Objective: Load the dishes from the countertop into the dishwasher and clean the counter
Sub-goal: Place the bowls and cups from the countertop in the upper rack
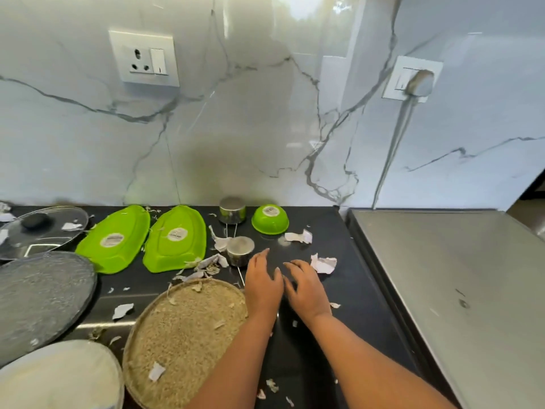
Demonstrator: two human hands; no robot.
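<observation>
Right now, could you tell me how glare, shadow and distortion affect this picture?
Head view: bright glare on the wall at top; a soft shadow mid-wall above the counter; wide-angle bending curves the edges; hands, left and right, slightly soft.

A glossy white marble backsplash point(250, 119) with grey veins fills the upper view, reflecting soft daylight. A socket with switch point(144, 58) sits at eleven o'clock, a plugged outlet point(413, 77) at two o'clock. A stainless steel appliance top point(460, 278) lies at four o'clock.

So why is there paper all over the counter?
Torn paper scraps lie scattered across the black counter, some on the woven tray and glass lid. Both green plates lie upside down, labels up.
</observation>
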